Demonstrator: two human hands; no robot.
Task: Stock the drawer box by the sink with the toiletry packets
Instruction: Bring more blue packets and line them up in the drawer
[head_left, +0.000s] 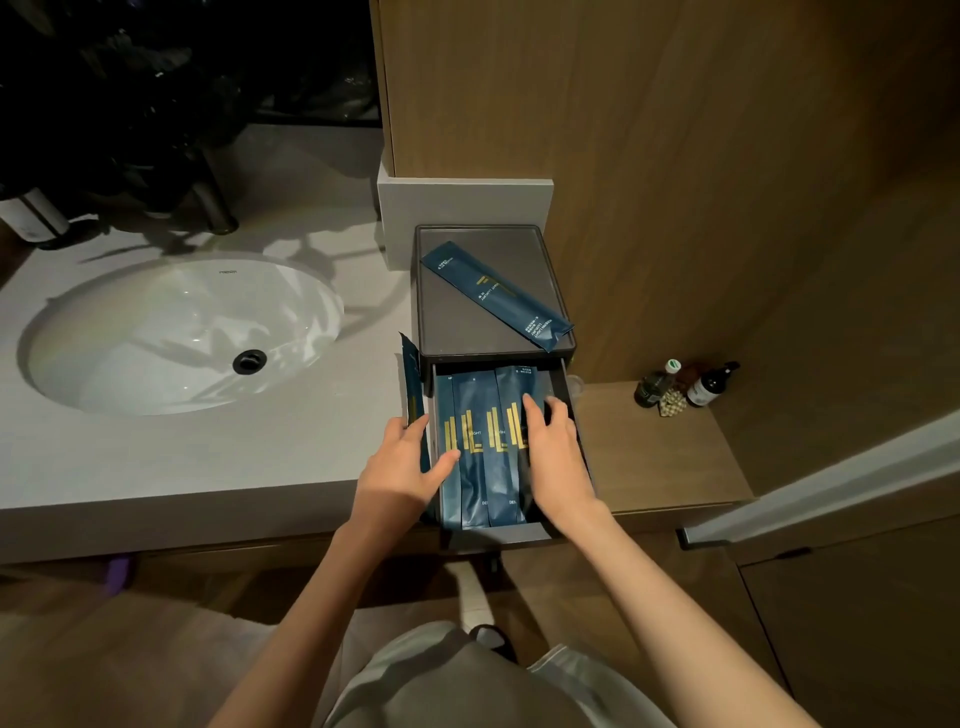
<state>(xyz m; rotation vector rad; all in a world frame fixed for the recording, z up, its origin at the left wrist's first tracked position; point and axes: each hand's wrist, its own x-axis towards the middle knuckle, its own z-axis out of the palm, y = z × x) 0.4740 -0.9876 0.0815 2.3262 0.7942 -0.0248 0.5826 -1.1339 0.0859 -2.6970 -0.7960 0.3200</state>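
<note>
The box (457, 317) stands at the counter's (156, 457) right end, beside the sink (182, 332), with its drawer (498, 536) pulled out over the front edge. Blue packets (478, 467) lie side by side inside, filling its width. The right hand (556, 452) rests loose, straight fingers on the rightmost ones. The left hand (400, 462) grips a side packet (412, 384) (edge-on, outside the drawer's left wall), thumb lying on the stocked row. A top packet (498, 293) lies diagonally across the box's lid. Bottles (680, 387) stand on the ledge to the right.
</note>
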